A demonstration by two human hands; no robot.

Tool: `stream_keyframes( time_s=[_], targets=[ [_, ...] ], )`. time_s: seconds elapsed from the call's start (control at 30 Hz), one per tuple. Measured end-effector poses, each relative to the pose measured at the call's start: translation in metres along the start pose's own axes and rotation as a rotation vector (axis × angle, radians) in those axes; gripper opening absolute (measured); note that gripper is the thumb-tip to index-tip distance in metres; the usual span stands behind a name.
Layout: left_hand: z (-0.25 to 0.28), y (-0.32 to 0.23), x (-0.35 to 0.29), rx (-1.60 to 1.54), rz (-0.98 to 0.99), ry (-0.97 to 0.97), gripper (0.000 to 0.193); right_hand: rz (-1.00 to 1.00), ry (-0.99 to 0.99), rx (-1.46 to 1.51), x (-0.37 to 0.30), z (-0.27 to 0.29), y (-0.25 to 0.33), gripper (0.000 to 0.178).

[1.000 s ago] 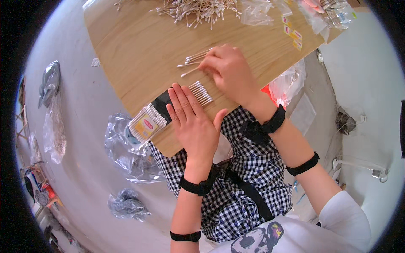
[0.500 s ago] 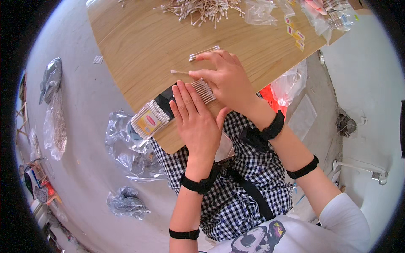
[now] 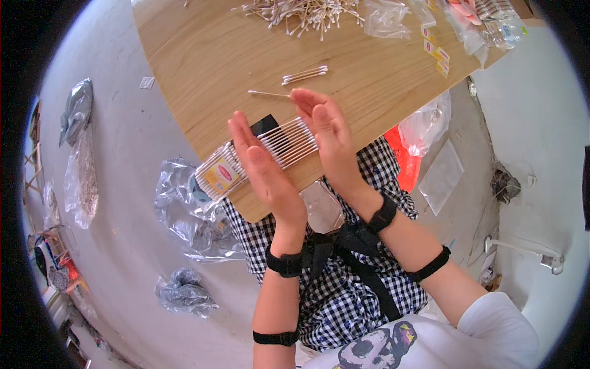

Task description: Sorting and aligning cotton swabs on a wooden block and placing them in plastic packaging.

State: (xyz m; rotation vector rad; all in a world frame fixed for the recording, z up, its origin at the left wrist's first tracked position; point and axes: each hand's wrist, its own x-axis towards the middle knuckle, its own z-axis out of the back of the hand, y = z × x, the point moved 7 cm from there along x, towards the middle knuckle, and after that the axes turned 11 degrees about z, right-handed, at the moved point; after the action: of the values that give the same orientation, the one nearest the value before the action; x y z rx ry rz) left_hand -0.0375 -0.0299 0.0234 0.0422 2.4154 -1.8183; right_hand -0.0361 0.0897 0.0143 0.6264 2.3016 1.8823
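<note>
Swabs (image 3: 292,142) lie aligned in a row on the tabletop (image 3: 203,67), partly over a black strip (image 3: 265,125), between left hand (image 3: 264,172) and right hand (image 3: 330,135), both unclenched, gripping nothing that shows. Another set (image 3: 216,158), topped by a yellow card (image 3: 222,174), already sits arranged at left. Outside the rows remain a few loose swabs (image 3: 305,75), one single swab (image 3: 267,93) and the heap (image 3: 307,13) beyond.

You can read no wording. On the cotton swab bundle (image 3: 204,179), note a yellow-and-white label (image 3: 222,174) bearing a red oval mark; toward the right of the table (image 3: 203,74), note similar small labels (image 3: 429,47) (lettering too small to resolve).
</note>
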Motion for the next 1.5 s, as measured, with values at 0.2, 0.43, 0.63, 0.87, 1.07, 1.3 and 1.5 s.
stream_keyframes(
  time_s=[0.2,0.43,0.63,0.87,1.07,1.3,1.5],
  targets=[
    [0.007,-0.001,-0.002,-0.123,0.031,-0.01,0.063,0.268,0.1,-0.432,0.012,-0.006,0.021,0.034],
    [0.05,-0.047,-0.005,0.077,-0.071,-0.278,0.053,0.613,0.496,-1.256,0.019,-0.052,0.005,0.048],
    [0.124,-0.057,0.023,0.812,-0.058,-0.469,0.038,0.639,0.552,-1.17,0.015,-0.068,-0.002,0.054],
    [0.105,-0.037,0.039,1.115,0.306,-0.381,0.043,0.7,0.584,-1.179,0.024,-0.086,-0.01,0.047],
    [0.119,-0.011,0.046,0.835,0.184,-0.358,0.049,0.74,0.612,-1.166,0.025,-0.097,-0.016,0.046],
    [0.116,-0.008,0.045,0.662,0.187,-0.295,0.048,0.71,0.592,-1.047,0.02,-0.106,-0.016,0.045],
    [0.112,-0.024,0.04,0.823,0.151,-0.348,0.045,0.611,0.497,-0.863,0.015,-0.119,-0.012,0.045]
  ],
)
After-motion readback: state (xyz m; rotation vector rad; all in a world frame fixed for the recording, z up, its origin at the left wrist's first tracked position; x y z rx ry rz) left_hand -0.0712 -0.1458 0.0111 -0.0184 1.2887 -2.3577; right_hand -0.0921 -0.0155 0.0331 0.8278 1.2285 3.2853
